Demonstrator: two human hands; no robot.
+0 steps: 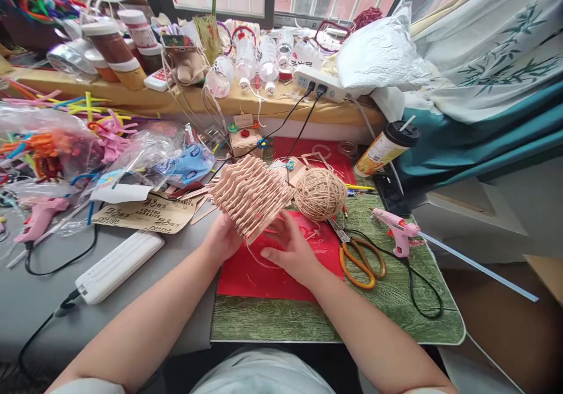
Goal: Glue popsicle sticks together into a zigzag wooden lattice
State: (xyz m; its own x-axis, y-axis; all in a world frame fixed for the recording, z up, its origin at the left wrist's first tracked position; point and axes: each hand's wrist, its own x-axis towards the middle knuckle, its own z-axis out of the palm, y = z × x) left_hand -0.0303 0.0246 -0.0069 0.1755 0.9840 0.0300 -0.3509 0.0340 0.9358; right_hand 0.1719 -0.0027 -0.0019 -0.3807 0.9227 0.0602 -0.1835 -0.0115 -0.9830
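Note:
A stacked lattice of pale wooden sticks (250, 197) is tilted above the red sheet (246, 277). My left hand (223, 238) grips its lower left side, with the fingers partly hidden behind it. Close to its lower right edge, my right hand (292, 250) has its fingers apart and its thumb stretched out, holding nothing that I can make out. A thin strand hangs from the lattice's lower corner. Just right of the lattice sits a ball of twine (321, 193). Orange-handled scissors (363, 262) lie at the red sheet's right edge.
A pink glue gun (400, 233) with a long glue stick rests on the green board (281, 323), near a lidded cup (387, 148). At left are a white power strip (118, 265), sandpaper (149, 215) and another pink glue gun (41, 218). Bottles (245, 60) line the ledge behind.

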